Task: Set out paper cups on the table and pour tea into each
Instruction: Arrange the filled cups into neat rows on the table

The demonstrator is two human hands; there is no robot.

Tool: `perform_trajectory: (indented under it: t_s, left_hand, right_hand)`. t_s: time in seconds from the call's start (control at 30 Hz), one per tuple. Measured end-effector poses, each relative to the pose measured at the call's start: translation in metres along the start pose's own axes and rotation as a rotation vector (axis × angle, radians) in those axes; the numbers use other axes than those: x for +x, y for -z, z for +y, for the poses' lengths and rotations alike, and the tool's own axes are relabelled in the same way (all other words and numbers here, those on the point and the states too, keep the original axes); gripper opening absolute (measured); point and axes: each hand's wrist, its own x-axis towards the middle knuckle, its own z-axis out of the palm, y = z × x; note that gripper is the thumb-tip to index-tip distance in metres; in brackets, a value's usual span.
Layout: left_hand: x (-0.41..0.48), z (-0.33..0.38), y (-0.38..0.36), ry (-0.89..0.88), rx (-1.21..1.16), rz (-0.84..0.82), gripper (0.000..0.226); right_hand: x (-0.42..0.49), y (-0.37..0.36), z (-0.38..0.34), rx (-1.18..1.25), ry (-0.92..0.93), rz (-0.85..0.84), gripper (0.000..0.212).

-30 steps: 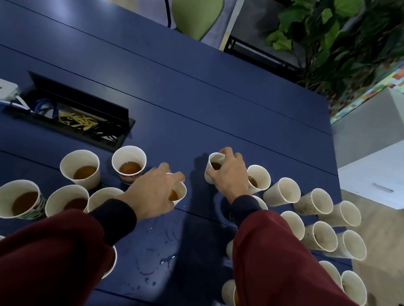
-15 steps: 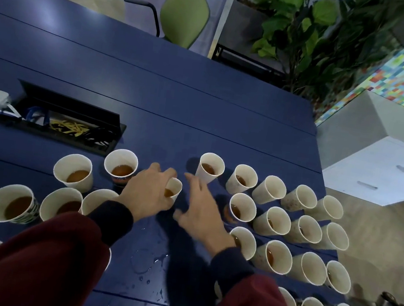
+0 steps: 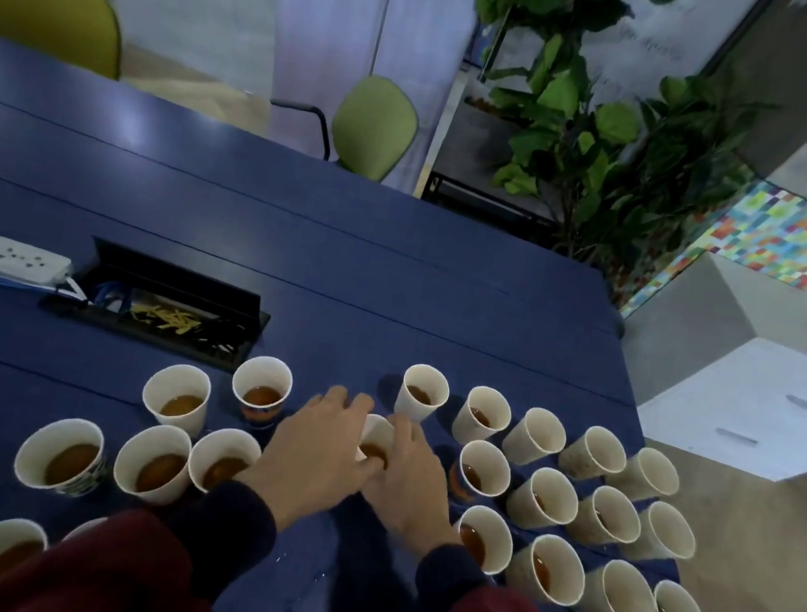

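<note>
Hands now meet on one filled cup [image 3: 376, 441]: right hand [image 3: 410, 483], half a second ago spread open, joins left hand [image 3: 318, 454] clasping it, likely repositioning.

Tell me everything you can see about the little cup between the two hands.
The small white paper cup stands upright on the blue table, holding brown tea low inside. The left hand wraps its left side and the right hand presses its right side, fingers by the rim. It sits in the gap between the two cup clusters; its base is hidden.
</note>
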Motion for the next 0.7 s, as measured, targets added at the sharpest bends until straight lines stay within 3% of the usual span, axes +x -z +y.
perform_trajectory:
  t_s: [0.1, 0.3, 0.43, 0.57, 0.7]
  left_hand:
    - [-0.005, 0.004, 0.013, -0.002, 0.090, -0.014, 0.044]
    - [-0.013, 0.038, 0.057, -0.101, 0.277, 0.038, 0.037]
    - [-0.008, 0.048, 0.077, -0.113, 0.271, 0.078, 0.040]
    - [0.019, 0.003, 0.064, 0.068, 0.383, 0.036, 0.048]
    - [0.039, -0.060, 0.035, 0.299, 0.400, -0.070, 0.072]
  right_hand:
    - [0.009, 0.003, 0.014, -0.044, -0.090, 0.018, 0.057]
    - [0.023, 0.011, 0.029, -0.086, -0.180, 0.001, 0.056]
    - [0.030, 0.012, 0.032, -0.175, -0.179, -0.070, 0.067]
    - [0.031, 0.021, 0.025, -0.195, -0.151, -0.043, 0.061]
    - [0.030, 0.024, 0.027, -0.166, -0.164, -0.061, 0.064]
